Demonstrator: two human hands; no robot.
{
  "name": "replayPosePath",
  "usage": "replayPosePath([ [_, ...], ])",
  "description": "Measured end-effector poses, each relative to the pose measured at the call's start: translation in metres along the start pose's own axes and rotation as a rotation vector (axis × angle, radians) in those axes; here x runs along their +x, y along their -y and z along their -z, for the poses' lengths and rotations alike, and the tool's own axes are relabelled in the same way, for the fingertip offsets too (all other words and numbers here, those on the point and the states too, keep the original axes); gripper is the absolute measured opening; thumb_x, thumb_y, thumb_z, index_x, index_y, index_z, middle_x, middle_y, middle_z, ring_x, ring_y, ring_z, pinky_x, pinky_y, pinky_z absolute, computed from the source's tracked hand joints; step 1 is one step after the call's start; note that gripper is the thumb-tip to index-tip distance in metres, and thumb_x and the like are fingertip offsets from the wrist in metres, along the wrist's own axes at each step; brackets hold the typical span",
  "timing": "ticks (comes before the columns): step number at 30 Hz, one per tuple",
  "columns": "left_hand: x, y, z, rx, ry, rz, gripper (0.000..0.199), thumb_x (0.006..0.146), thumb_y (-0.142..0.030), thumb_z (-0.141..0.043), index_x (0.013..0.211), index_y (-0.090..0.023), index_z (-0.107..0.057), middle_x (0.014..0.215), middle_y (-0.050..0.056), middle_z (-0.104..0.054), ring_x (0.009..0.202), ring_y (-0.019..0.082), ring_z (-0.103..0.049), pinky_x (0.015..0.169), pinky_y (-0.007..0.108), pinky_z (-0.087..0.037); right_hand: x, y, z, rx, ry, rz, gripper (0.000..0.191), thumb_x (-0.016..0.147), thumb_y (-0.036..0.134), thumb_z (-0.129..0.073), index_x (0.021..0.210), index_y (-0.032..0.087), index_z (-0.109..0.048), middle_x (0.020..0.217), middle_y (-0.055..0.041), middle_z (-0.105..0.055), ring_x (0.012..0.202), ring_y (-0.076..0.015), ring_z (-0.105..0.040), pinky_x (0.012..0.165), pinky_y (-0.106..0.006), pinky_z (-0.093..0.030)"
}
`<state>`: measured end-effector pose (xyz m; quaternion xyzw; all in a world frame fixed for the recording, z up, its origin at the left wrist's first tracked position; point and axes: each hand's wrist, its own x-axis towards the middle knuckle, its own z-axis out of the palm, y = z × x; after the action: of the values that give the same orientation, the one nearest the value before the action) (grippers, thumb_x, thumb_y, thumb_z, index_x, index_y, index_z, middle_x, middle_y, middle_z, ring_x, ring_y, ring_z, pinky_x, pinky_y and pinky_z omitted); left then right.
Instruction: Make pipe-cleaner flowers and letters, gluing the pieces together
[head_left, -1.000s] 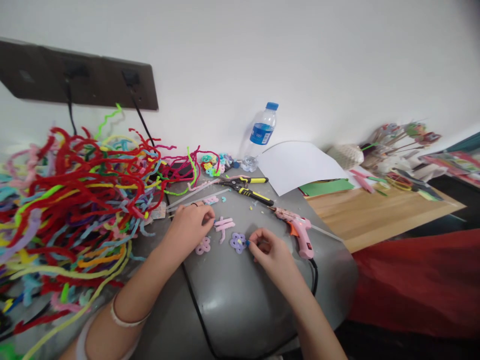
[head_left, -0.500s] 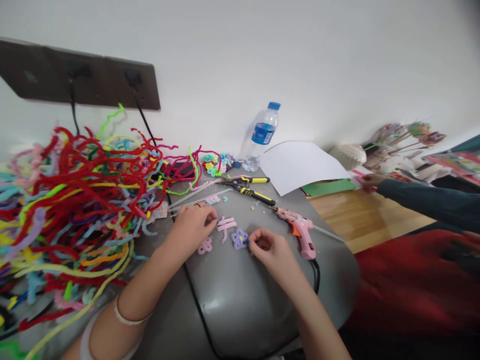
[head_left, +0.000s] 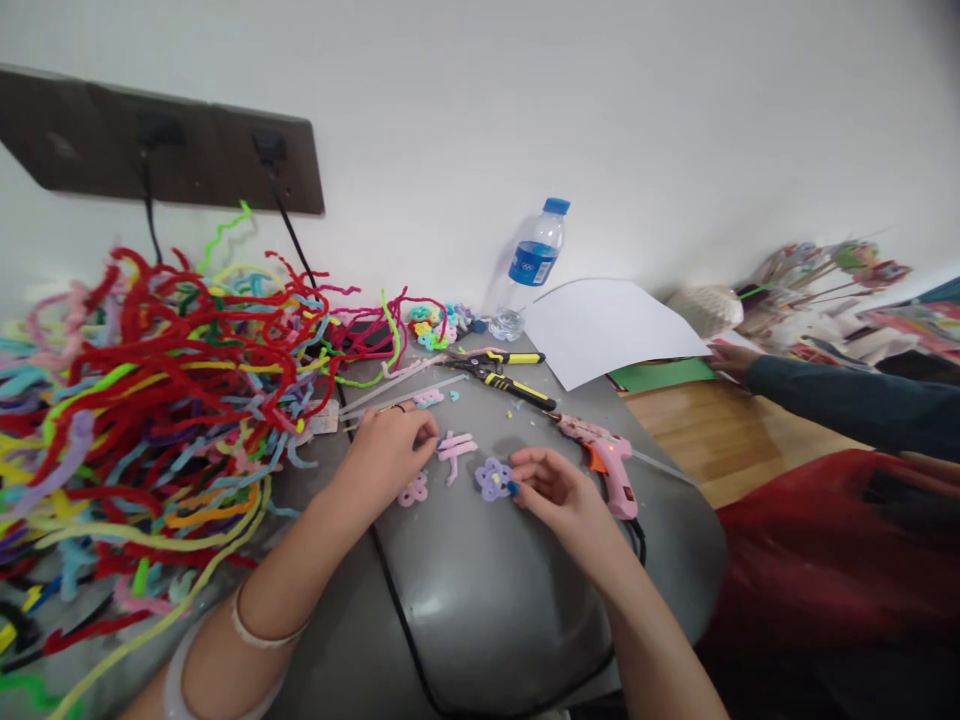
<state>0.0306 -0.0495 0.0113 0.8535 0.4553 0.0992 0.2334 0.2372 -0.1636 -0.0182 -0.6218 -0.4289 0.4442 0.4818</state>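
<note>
Between the thumb and fingertips of my right hand [head_left: 559,490] is the right edge of a purple pipe-cleaner flower [head_left: 493,479] with a small yellow centre. My left hand [head_left: 397,450] is curled, its fingertips pressed together; whatever they may hold is hidden. Just right of those fingertips lie short pale pink pipe-cleaner pieces [head_left: 454,446]. A pink pipe-cleaner flower [head_left: 413,489] rests on the grey table [head_left: 465,590], partly below my left hand. Beyond my right hand lies a pink glue gun [head_left: 611,462], its nozzle toward the yellow-and-black pliers [head_left: 517,388].
A large tangle of coloured pipe cleaners [head_left: 187,400] covers the left side. A water bottle [head_left: 534,262] stands by the wall, beside white paper [head_left: 611,330]. Black cable [head_left: 397,610] crosses the table. At right, another person's hand [head_left: 731,360] touches the paper's edge.
My right hand has shifted slightly right, its fingers less curled, and the purple flower has moved with it. My left hand stays almost where it was.
</note>
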Motion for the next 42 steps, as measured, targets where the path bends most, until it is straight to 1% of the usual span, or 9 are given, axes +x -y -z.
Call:
replayPosePath([
  [7,0.000,0.000,0.000,-0.015,0.003,0.015,0.013,0.084,-0.016,-0.058,0.085,-0.020,-0.070,0.090,0.002,-0.072,0.087,0.020,-0.065,0.081,0.034,-0.039,-0.015,0.017,0.026,0.083,-0.163,0.108,0.032,0.074,0.041,-0.081,0.098,0.024,-0.068,0.085,-0.0024,-0.065,0.074,-0.0146,-0.059,0.064,-0.024,-0.048],
  [10,0.000,0.000,-0.001,-0.013,-0.001,0.014,0.013,0.085,-0.016,-0.058,0.083,-0.021,-0.070,0.088,0.002,-0.072,0.085,0.020,-0.065,0.081,0.034,-0.039,-0.017,0.025,0.028,0.173,-0.178,0.114,0.032,0.075,0.042,-0.081,0.097,0.025,-0.067,0.087,-0.0022,-0.066,0.074,-0.0143,-0.058,0.060,-0.022,-0.046],
  [13,0.000,0.000,-0.002,-0.013,-0.015,0.010,0.013,0.085,-0.017,-0.058,0.083,-0.021,-0.070,0.086,0.002,-0.072,0.083,0.020,-0.065,0.078,0.033,-0.040,-0.013,0.025,0.018,0.129,-0.092,0.078,0.028,0.073,0.038,-0.081,0.087,0.022,-0.063,0.078,-0.0008,-0.065,0.066,-0.0134,-0.056,0.058,-0.023,-0.044],
  [17,0.000,0.000,-0.002,-0.007,-0.014,0.004,0.014,0.085,-0.016,-0.058,0.085,-0.020,-0.071,0.087,0.002,-0.072,0.082,0.020,-0.065,0.077,0.032,-0.040,-0.003,0.015,-0.008,0.000,0.047,0.033,0.022,0.072,0.033,-0.076,0.076,0.020,-0.058,0.067,0.0019,-0.058,0.060,-0.0126,-0.052,0.057,-0.024,-0.040],
  [21,-0.001,0.000,-0.002,-0.008,-0.028,-0.001,0.013,0.085,-0.017,-0.058,0.086,-0.020,-0.070,0.088,0.002,-0.072,0.086,0.020,-0.065,0.081,0.033,-0.040,0.006,0.008,-0.024,-0.085,0.034,0.061,0.016,0.071,0.030,-0.069,0.073,0.020,-0.057,0.066,0.0017,-0.057,0.062,-0.0141,-0.053,0.058,-0.025,-0.041],
  [25,0.000,0.001,-0.002,-0.017,-0.019,0.001,0.013,0.085,-0.017,-0.057,0.083,-0.020,-0.070,0.086,0.002,-0.071,0.082,0.019,-0.065,0.079,0.033,-0.040,0.009,0.007,-0.025,-0.104,0.001,0.050,0.014,0.069,0.030,-0.066,0.071,0.020,-0.057,0.066,0.0011,-0.058,0.062,-0.0145,-0.054,0.058,-0.026,-0.042],
  [30,0.000,0.001,-0.004,-0.007,-0.017,-0.002,0.013,0.085,-0.019,-0.058,0.084,-0.021,-0.070,0.087,0.002,-0.072,0.086,0.021,-0.065,0.082,0.035,-0.039,0.009,0.007,-0.023,-0.114,0.000,0.035,0.013,0.069,0.031,-0.065,0.072,0.020,-0.057,0.066,0.0010,-0.058,0.061,-0.0145,-0.054,0.057,-0.025,-0.042],
  [38,0.000,0.000,-0.009,-0.008,-0.010,-0.006,0.012,0.085,-0.021,-0.058,0.089,-0.021,-0.070,0.087,0.002,-0.073,0.089,0.022,-0.065,0.083,0.036,-0.040,0.007,0.001,-0.026,-0.228,-0.031,0.103,0.006,0.073,0.026,-0.059,0.074,0.020,-0.058,0.068,0.0002,-0.059,0.059,-0.0137,-0.052,0.055,-0.025,-0.041],
  [42,0.001,0.002,-0.011,-0.029,-0.033,-0.011,0.011,0.085,-0.023,-0.061,0.092,-0.021,-0.069,0.087,0.002,-0.072,0.089,0.022,-0.065,0.084,0.036,-0.041,0.006,0.001,-0.023,-0.254,-0.018,0.104,0.009,0.075,0.027,-0.061,0.080,0.020,-0.060,0.072,-0.0013,-0.062,0.061,-0.0145,-0.055,0.054,-0.025,-0.042],
])
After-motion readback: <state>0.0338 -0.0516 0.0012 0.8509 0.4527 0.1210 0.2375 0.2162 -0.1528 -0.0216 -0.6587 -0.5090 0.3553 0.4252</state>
